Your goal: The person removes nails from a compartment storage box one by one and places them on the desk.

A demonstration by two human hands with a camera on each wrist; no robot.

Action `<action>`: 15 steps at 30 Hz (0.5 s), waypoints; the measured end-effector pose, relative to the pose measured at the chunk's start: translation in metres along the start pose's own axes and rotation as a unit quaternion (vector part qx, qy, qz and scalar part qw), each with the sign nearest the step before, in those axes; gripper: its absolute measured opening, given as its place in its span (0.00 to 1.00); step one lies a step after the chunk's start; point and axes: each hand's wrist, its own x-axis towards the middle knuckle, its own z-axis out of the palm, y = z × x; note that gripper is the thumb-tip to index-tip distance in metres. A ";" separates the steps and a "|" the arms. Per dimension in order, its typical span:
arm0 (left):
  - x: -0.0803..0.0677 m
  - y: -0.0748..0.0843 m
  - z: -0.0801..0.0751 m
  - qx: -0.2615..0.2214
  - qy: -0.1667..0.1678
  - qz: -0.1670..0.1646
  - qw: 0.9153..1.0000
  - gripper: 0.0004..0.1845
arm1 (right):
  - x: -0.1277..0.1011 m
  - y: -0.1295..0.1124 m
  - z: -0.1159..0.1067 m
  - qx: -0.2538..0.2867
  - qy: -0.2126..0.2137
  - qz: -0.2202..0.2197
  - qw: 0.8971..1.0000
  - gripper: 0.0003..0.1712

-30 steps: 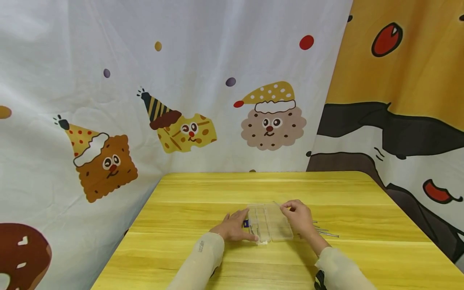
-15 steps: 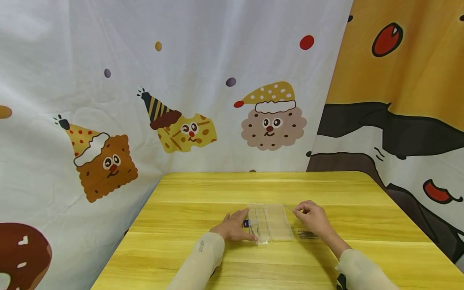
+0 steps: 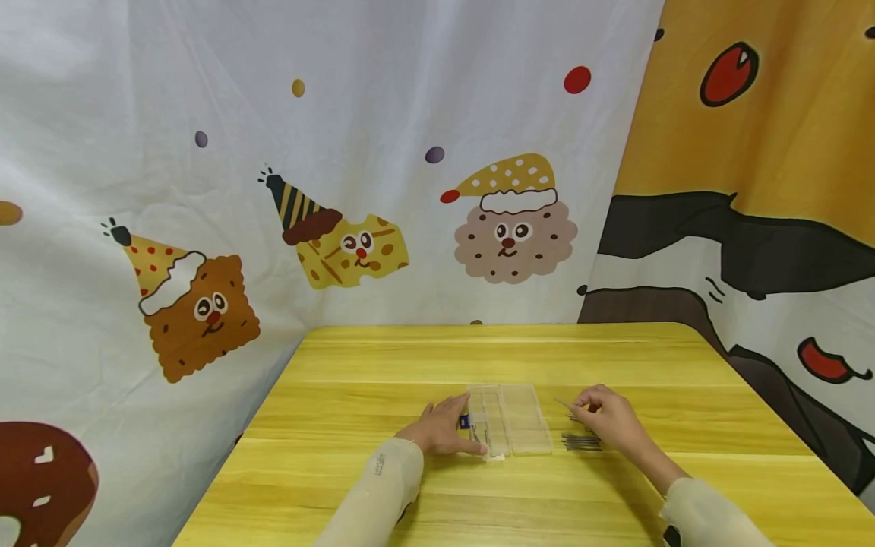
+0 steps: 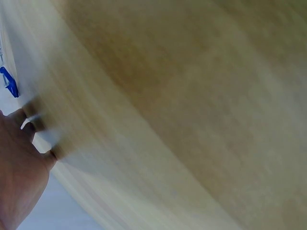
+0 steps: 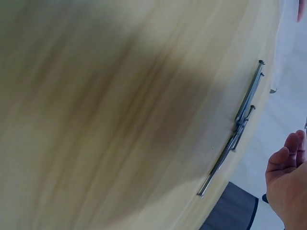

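Observation:
A clear plastic compartment box [image 3: 525, 419] lies opened flat on the table, its blue latch [image 3: 465, 422] on the left side. My left hand [image 3: 440, 428] rests at the box's left edge with thumb and fingers spread. A few thin metal pieces [image 3: 481, 434] lie in a left compartment. To the right of the box, my right hand [image 3: 611, 416] pinches a nail [image 3: 564, 403] between thumb and fingertips, its free end pointing left. Just below that hand is a bunch of nails [image 3: 581, 442]; the right wrist view shows long nails [image 5: 236, 129] with flat heads on the tabletop.
The wood-grain table [image 3: 383, 486] ends at a back edge against a white curtain [image 3: 383, 91] printed with cartoon biscuits. In the right wrist view, a dark object [image 5: 231, 208] sits beyond the table edge.
My right hand has moved from the box's right edge rightward and slightly nearer, over the bunch of nails, still pinching the nail. The left hand has stayed on the box.

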 end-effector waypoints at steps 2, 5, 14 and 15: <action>0.000 0.000 0.000 -0.001 -0.001 0.000 1.000 0.61 | -0.003 0.001 -0.002 -0.006 -0.003 -0.012 1.000 0.08; 0.000 0.001 -0.001 0.000 -0.001 0.002 1.000 0.61 | -0.008 0.005 -0.007 -0.016 -0.006 -0.025 1.000 0.07; 0.002 0.000 0.001 0.004 0.003 -0.001 1.000 0.61 | -0.020 0.019 -0.020 -0.040 -0.011 -0.044 0.998 0.07; 0.002 -0.001 0.001 0.004 0.003 -0.001 1.000 0.61 | -0.021 0.020 -0.021 -0.041 -0.010 -0.048 0.998 0.07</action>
